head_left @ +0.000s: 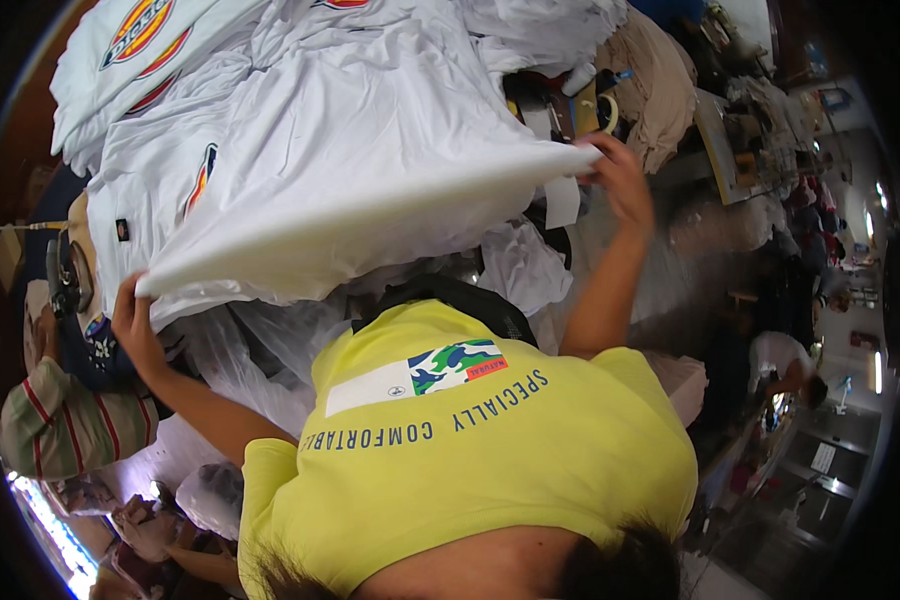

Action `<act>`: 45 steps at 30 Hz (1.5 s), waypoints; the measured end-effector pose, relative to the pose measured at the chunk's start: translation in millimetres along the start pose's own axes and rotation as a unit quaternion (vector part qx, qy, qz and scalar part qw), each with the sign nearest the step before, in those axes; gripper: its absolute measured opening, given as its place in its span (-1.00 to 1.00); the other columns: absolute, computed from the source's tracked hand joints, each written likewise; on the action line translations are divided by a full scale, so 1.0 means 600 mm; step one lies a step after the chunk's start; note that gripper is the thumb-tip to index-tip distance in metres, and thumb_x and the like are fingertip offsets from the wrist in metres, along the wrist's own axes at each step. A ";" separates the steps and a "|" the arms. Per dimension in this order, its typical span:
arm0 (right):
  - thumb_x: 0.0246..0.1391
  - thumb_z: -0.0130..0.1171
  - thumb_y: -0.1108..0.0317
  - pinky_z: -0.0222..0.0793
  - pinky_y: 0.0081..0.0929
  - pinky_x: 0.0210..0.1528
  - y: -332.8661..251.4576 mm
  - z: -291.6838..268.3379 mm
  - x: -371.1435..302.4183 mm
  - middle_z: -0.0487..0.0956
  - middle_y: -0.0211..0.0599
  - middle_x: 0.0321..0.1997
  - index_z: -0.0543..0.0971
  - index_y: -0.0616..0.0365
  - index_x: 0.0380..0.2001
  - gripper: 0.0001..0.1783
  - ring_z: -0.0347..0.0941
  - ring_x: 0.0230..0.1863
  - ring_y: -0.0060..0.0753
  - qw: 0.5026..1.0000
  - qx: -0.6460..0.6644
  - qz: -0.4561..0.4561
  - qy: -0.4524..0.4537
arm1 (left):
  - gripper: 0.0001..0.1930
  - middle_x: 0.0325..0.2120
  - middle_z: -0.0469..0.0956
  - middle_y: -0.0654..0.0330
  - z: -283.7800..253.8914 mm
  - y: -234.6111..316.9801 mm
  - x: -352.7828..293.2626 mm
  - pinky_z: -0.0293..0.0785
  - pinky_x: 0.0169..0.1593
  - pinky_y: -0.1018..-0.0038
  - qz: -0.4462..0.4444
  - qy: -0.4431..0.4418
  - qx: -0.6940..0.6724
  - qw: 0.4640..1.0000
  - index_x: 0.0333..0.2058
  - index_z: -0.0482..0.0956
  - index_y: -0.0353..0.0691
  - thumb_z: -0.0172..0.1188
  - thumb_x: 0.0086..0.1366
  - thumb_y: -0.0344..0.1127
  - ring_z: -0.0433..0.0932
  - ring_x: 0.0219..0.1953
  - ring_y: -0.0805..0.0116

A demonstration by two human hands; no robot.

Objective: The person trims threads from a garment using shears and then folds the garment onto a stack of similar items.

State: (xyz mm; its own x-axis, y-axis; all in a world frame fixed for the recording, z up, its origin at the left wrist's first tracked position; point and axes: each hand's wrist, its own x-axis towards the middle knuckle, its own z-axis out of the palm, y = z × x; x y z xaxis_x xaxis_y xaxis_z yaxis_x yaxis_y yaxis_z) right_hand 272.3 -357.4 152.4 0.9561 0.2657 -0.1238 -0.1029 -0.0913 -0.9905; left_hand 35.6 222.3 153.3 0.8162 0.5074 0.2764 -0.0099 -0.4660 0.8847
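A white T-shirt point(350, 120) is stretched between my two hands, its near edge lifted and pulled taut in a long fold. My left hand point(135, 318) pinches the left end of that edge. At the other end, farther away and higher in the picture, my right hand point(618, 178) has its fingers closed on the cloth. Part of a colourful printed emblem point(200, 180) shows on white cloth left of the fold. More white printed T-shirts point(170, 55) lie heaped beyond. What is under the raised edge is partly hidden.
A tape roll point(608, 115), a small white bottle point(578, 80) and beige cloth point(650, 90) lie at the far right. On the left, a person in a striped shirt point(75, 425) stands near a dark iron-like tool point(68, 278). Clear plastic point(260, 350) hangs below the table's near side.
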 end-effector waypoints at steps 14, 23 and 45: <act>0.00 0.04 0.42 0.36 -0.35 -0.07 -0.037 0.016 0.097 0.52 -0.22 -0.28 0.48 0.22 -0.29 -0.82 0.47 -0.21 -0.28 0.908 0.359 -0.192 -0.096 | -0.68 -0.24 0.50 0.17 -0.020 -0.056 0.078 0.32 0.01 0.34 0.018 0.032 -0.435 0.900 -0.18 0.46 -0.28 -0.06 0.24 -0.16 0.49 -0.27 0.41; 0.08 0.08 0.25 0.35 -0.46 -0.02 0.102 0.115 0.127 0.40 -0.23 -0.01 0.05 0.17 0.20 -0.32 0.37 -0.04 -0.42 0.971 0.180 0.107 -0.114 | -0.31 -0.10 0.41 0.12 0.135 -0.045 0.094 0.35 -0.07 0.55 -0.214 -0.141 -0.264 0.930 0.16 0.14 -0.16 0.22 0.04 -0.46 0.42 -0.13 0.43; -0.26 0.07 0.56 0.37 -0.43 -0.19 -0.352 -0.024 0.031 0.51 -0.16 -0.31 0.53 0.25 -0.42 -0.79 0.43 -0.21 -0.29 0.893 -0.006 -0.409 -0.188 | -0.56 -0.14 0.44 0.06 -0.126 0.284 0.142 0.45 -0.11 0.42 0.264 0.130 -0.002 0.956 -0.02 0.35 -0.41 0.04 0.17 -0.26 0.50 -0.21 0.30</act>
State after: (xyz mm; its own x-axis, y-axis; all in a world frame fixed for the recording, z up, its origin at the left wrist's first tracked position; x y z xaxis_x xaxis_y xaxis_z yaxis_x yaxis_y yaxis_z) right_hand 315.8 -347.1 360.3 0.5508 0.5509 0.6270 0.5925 0.2710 -0.7586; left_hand 59.9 240.6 356.1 0.5258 0.3654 0.7681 -0.3835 -0.7042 0.5975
